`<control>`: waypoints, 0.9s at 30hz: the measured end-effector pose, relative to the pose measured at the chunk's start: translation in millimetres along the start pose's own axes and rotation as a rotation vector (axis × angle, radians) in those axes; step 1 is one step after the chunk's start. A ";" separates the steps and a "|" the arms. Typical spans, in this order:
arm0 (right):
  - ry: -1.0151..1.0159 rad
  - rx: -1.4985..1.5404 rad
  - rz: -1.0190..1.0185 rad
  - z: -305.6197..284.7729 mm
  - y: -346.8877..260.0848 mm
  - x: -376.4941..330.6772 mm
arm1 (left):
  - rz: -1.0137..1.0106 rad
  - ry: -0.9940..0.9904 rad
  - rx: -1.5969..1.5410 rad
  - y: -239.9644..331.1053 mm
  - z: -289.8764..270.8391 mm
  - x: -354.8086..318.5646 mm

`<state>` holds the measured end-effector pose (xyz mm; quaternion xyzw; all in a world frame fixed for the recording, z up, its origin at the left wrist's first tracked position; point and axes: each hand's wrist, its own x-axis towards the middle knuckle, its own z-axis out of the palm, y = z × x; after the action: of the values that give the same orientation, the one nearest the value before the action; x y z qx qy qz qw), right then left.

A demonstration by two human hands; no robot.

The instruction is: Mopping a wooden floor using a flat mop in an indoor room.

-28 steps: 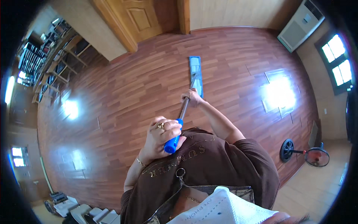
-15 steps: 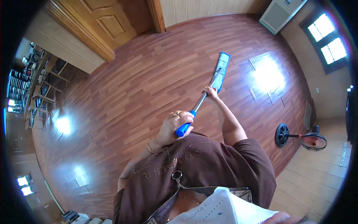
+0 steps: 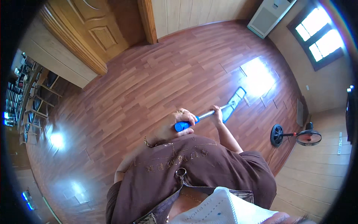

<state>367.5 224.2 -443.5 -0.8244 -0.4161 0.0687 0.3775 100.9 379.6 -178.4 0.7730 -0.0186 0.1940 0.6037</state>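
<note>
A flat mop (image 3: 204, 115) with a metal pole reaches from my chest out to the right. My left hand (image 3: 182, 121) is wrapped round its blue grip at the near end. Farther along, my right hand (image 3: 216, 115) closes round the silver pole, a short way from the mop's head. The long pale-blue mop head (image 3: 238, 96) lies tilted across the wooden floor (image 3: 164, 74), beside a bright patch of reflected window light.
A standing fan (image 3: 308, 137) with a round black base is on the right. A white floor-standing air conditioner (image 3: 269, 18) stands at the far right wall. Far left are a wooden door (image 3: 100, 33) and chairs along a counter (image 3: 35, 100).
The mop head has swung right and nearer to me, so the pole lies flatter across the view. Both hands keep their hold; my right hand has moved nearer. The view has shifted slightly.
</note>
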 end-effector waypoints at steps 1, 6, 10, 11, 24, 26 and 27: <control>0.003 0.034 0.019 4.8 10.1 -4.0 | -0.008 -0.031 -0.005 -2.3 -6.1 -0.5; 0.080 -0.034 0.008 4.7 -14.8 -27.4 | -0.037 -0.163 -0.013 7.4 -26.3 -6.3; 0.075 -0.063 0.067 7.2 -9.6 -20.6 | -0.048 -0.140 0.026 7.4 -29.6 -0.8; 0.043 -0.070 0.076 4.9 -17.6 -13.3 | -0.045 -0.125 0.019 4.4 -32.5 2.7; -0.125 0.096 -0.270 49.0 -6.8 131.4 | -0.140 0.064 0.125 -2.7 -58.8 42.8; -0.230 0.085 -0.237 67.3 -2.2 164.4 | -0.116 0.175 0.181 -2.1 -60.1 48.5; -0.259 0.089 -0.279 75.8 -10.3 176.0 | -0.131 0.198 0.185 -3.3 -59.2 45.1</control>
<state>441.9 400.7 -454.6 -0.7257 -0.5679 0.1396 0.3626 127.0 445.5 -155.3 0.8021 0.1092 0.2304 0.5401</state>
